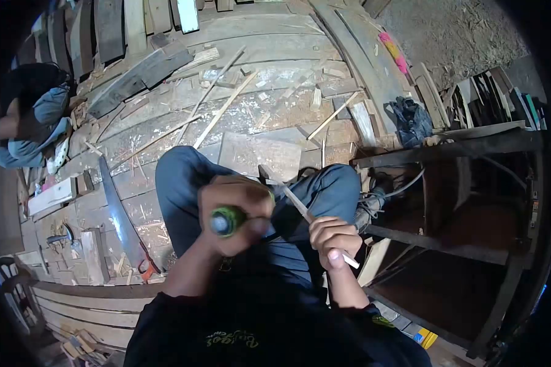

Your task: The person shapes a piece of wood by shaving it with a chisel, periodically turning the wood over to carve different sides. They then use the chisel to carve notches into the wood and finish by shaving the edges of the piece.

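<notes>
My left hand (239,211), slightly blurred, is closed around a green-handled tool (226,221). The butt of its handle, with a pale round end, faces up toward me. I cannot make out the tool's working end. My right hand (335,240) grips a thin strip of wood (299,202), thumb along its near end. The strip slants up and left over my lap, its far part close to my left hand. Beyond my knees, a flat pale board (260,154) lies on the floor.
A handsaw (121,214) with an orange handle lies at left. Sticks and shavings litter the plank floor (226,110). A wooden frame (447,147) stands close on my right, near a black plastic bag (412,122). Another person (37,116) sits at far left.
</notes>
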`<state>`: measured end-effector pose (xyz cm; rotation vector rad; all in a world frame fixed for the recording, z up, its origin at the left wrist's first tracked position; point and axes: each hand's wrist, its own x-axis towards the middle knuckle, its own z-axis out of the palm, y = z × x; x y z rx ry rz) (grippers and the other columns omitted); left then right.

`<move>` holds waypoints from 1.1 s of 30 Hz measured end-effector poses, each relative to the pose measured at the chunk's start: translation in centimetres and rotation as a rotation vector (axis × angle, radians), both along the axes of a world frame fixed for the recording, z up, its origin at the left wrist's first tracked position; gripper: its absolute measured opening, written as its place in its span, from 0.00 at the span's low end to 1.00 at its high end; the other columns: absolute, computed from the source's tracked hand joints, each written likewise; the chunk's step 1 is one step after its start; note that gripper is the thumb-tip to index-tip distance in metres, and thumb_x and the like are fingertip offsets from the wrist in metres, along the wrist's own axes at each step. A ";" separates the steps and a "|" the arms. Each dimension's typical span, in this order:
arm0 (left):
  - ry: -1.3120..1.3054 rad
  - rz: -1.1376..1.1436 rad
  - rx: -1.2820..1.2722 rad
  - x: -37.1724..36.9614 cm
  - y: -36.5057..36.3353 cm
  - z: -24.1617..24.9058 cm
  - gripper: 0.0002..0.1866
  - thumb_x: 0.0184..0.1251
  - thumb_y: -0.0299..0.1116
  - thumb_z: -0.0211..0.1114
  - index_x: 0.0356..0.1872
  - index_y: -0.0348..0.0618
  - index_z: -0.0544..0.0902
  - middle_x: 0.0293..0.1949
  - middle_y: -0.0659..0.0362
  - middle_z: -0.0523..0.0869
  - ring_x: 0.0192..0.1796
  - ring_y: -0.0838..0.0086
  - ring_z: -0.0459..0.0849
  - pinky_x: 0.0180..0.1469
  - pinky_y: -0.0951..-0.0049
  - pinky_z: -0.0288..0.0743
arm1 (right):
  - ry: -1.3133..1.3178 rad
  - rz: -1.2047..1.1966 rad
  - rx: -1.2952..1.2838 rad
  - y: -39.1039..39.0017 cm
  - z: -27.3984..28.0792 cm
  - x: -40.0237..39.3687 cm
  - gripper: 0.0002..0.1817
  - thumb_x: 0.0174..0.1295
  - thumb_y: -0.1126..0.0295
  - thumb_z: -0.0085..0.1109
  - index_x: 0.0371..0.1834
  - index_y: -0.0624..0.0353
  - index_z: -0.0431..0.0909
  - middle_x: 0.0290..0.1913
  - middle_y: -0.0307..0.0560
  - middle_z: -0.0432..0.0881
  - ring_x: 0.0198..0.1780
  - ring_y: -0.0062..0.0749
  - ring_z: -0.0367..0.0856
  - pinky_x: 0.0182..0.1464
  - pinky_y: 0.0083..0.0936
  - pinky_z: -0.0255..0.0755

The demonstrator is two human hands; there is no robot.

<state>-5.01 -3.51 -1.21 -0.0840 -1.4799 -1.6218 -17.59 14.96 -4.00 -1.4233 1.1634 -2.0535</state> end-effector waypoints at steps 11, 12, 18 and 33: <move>-0.097 -0.132 -0.118 -1.2 1.4 0.5 0.08 0.51 0.27 0.69 0.20 0.41 0.77 0.18 0.57 0.78 0.20 0.64 0.79 0.27 0.70 0.72 | -0.009 -0.064 -0.007 -0.2 0.1 -0.5 0.26 0.69 0.59 0.57 0.15 0.61 0.65 0.13 0.42 0.69 0.14 0.34 0.69 0.24 0.33 0.69; -0.214 -0.095 -0.250 -2.2 2.0 -1.0 0.08 0.51 0.27 0.69 0.20 0.41 0.77 0.19 0.57 0.79 0.20 0.64 0.79 0.27 0.69 0.73 | -0.005 -0.053 -0.012 -0.3 0.1 -0.2 0.26 0.69 0.59 0.58 0.15 0.61 0.66 0.13 0.42 0.69 0.14 0.35 0.69 0.25 0.34 0.69; -0.084 -0.028 -0.011 0.4 0.9 -0.5 0.08 0.50 0.27 0.68 0.20 0.42 0.76 0.19 0.58 0.78 0.21 0.65 0.80 0.27 0.68 0.73 | 0.004 -0.075 -0.015 -0.5 0.0 -0.1 0.26 0.69 0.60 0.57 0.13 0.62 0.66 0.14 0.43 0.69 0.15 0.36 0.70 0.25 0.34 0.70; -0.005 -0.089 -0.009 0.6 0.5 -0.7 0.12 0.61 0.32 0.68 0.24 0.38 0.76 0.15 0.58 0.76 0.18 0.66 0.79 0.25 0.69 0.74 | -0.007 -0.042 -0.018 0.1 -0.4 -0.1 0.22 0.66 0.63 0.57 0.15 0.63 0.68 0.15 0.43 0.71 0.16 0.37 0.72 0.28 0.35 0.73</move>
